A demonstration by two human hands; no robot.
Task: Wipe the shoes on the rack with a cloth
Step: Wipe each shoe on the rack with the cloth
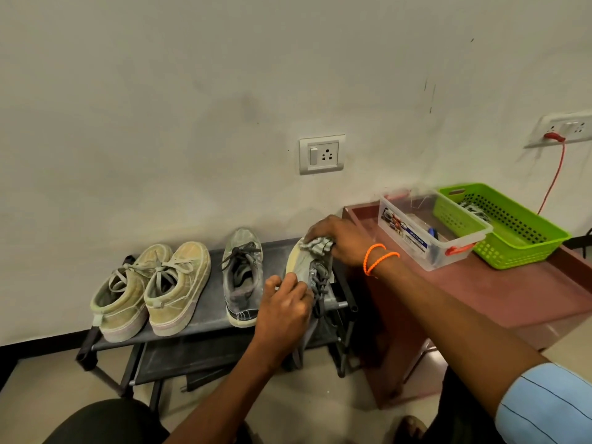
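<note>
A low black shoe rack point(205, 318) stands against the wall. On its top shelf sit two beige sneakers point(150, 290) at the left and one grey lace-up sneaker point(242, 277) in the middle. A second grey sneaker point(309, 269) is tilted on its side at the right end. My left hand point(285, 302) grips that tilted shoe at its heel end. My right hand point(339, 241) holds a crumpled grey cloth point(317, 245) pressed on the shoe's toe. Much of this shoe is hidden by my hands.
A maroon cabinet point(480, 293) stands right of the rack, carrying a clear plastic box point(426, 232) and a green perforated basket point(503, 225). A wall socket point(322, 154) is above the rack. A red cable point(552, 177) hangs from another socket at the right.
</note>
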